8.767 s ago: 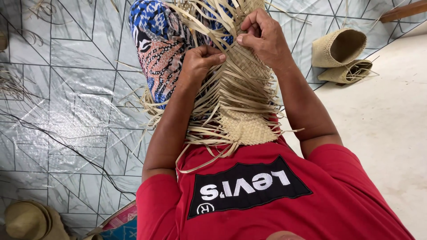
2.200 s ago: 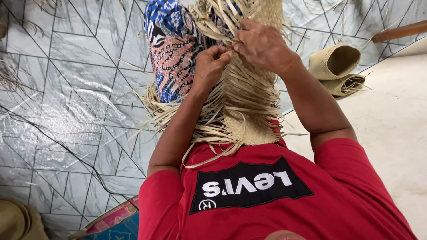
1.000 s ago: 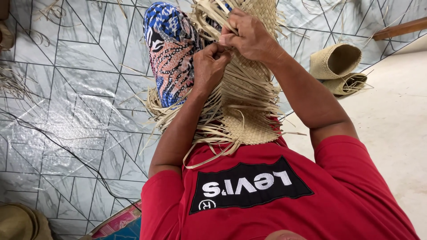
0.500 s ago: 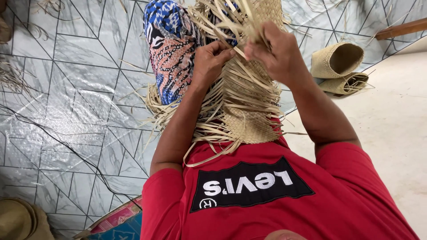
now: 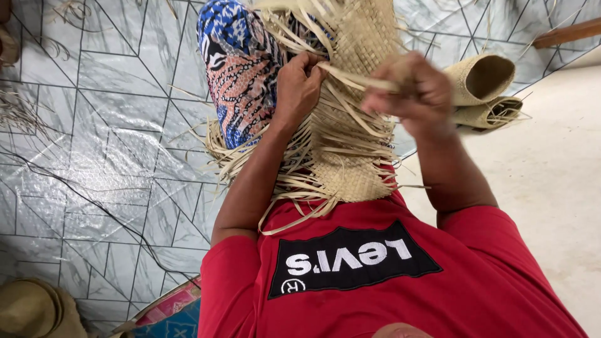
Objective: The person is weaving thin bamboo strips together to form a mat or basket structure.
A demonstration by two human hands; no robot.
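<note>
A half-woven straw piece (image 5: 357, 144) with many loose strips lies on my lap, over my red shirt and patterned trouser leg (image 5: 241, 75). My left hand (image 5: 299, 84) presses on the weave near its left edge, fingers closed on the strips. My right hand (image 5: 413, 94) is blurred; it pinches one long straw strip (image 5: 354, 76) and holds it taut across the weave between both hands.
Two finished woven straw tubes (image 5: 485, 84) lie at the upper right, by a wooden stick (image 5: 566, 32). A straw hat (image 5: 34, 310) sits at the lower left. Loose straw (image 5: 19, 109) litters the patterned floor sheet on the left. Bare pale floor lies to the right.
My right hand has drawn a strip out to the right and downward, away from the top of the weave. My left hand stays on the weave.
</note>
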